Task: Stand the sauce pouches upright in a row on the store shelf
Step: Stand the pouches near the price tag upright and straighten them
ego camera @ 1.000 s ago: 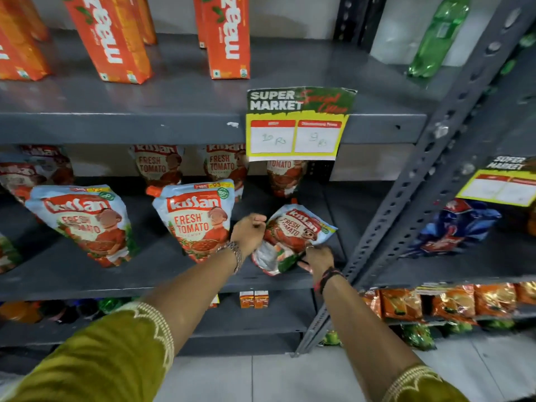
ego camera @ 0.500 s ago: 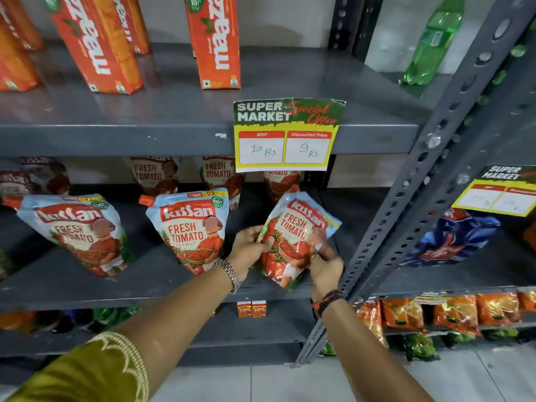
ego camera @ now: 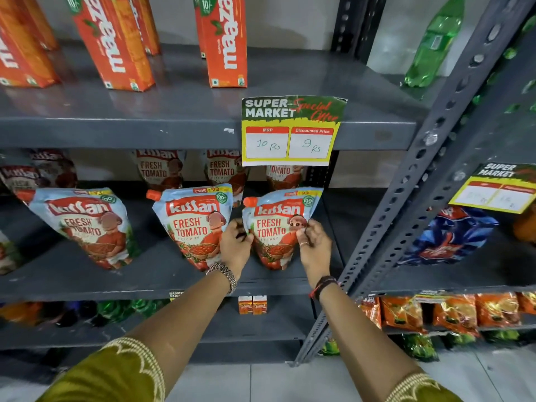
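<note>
Three blue-and-red tomato ketchup pouches stand in the front row on the grey middle shelf (ego camera: 162, 280). The rightmost pouch (ego camera: 275, 227) is upright, held on both sides: my left hand (ego camera: 235, 245) grips its left edge and my right hand (ego camera: 314, 247) pinches its right edge. The middle pouch (ego camera: 193, 224) stands just left of my left hand. The left pouch (ego camera: 87, 224) leans a little further along. Several more pouches (ego camera: 158, 169) stand in a back row against the wall, partly hidden.
Orange juice cartons (ego camera: 223, 42) stand on the shelf above, whose front edge carries a price tag (ego camera: 290, 132). A slotted steel upright (ego camera: 406, 181) rises just right of my right hand. Blue packets (ego camera: 446, 236) fill the neighbouring rack. Snack packets (ego camera: 452, 311) lie lower down.
The rightmost pouch lay tilted on the shelf a second ago. Both hands lifted and turned it, and it now stands upright beside the middle pouch.
</note>
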A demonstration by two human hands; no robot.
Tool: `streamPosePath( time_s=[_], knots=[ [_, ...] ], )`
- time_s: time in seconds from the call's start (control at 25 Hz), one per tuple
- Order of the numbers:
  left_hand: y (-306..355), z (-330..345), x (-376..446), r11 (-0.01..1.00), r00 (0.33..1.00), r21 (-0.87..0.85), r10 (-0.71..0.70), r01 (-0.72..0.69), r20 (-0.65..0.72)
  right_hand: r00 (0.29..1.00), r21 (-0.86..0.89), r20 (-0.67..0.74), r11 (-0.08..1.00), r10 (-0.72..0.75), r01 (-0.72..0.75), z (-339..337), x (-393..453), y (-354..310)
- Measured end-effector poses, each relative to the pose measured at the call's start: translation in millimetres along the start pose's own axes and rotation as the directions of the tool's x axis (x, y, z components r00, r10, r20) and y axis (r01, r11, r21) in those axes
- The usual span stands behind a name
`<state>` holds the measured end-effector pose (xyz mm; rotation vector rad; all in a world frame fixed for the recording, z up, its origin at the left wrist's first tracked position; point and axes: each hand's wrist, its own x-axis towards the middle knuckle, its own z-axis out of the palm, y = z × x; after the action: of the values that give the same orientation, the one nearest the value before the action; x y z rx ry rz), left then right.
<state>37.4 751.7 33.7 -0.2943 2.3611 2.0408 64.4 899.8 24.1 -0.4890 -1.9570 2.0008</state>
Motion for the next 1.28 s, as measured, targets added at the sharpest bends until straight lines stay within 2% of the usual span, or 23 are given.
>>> streamPosePath(
  time_s=[0.12,0.24,0.32,0.44,0.76,1.04,1.16,1.28],
  knots=[
    [-2.0,-0.2,-3.7,1.000,1.000,0.011,-0.019,0.019,0.016,0.998,0.028,0.056,0.999,0.042,-0.043,-1.0,0.5,-4.0],
    [-10.8,4.7,-18.2,0.993,0.991,0.023,-0.117,0.116,0.061,0.987,-0.027,0.114,0.993,0.115,-0.112,-1.0,-4.3,-0.3],
    [-16.5,9.5,-24.0,0.979,0.974,-0.010,-0.201,0.204,0.106,0.982,-0.058,0.115,0.988,0.151,-0.145,0.5,-9.0,4.4],
    [-17.1,11.6,-21.6,0.958,0.949,-0.052,-0.270,0.281,0.160,0.990,-0.045,0.075,0.992,0.122,-0.119,4.2,-10.4,5.1],
    [-12.9,29.2,-14.4,0.961,0.915,-0.076,-0.229,0.268,0.331,0.992,-0.056,-0.029,0.991,0.121,-0.122,-8.1,-2.2,8.7],
    [-8.8,40.6,-12.9,0.920,0.872,-0.154,-0.273,0.360,0.405,0.981,-0.069,-0.083,0.981,0.173,-0.179,-18.8,8.4,9.0],
    [-8.3,34.2,-17.4,0.925,0.890,-0.170,-0.257,0.339,0.377,0.979,-0.105,-0.099,0.976,0.179,-0.190,-18.7,4.2,5.9],
    [-20.3,10.9,-31.6,0.912,0.941,-0.261,-0.267,0.317,0.209,0.944,-0.025,-0.273,0.980,0.183,-0.198,-19.3,-15.1,5.6]
  ],
)
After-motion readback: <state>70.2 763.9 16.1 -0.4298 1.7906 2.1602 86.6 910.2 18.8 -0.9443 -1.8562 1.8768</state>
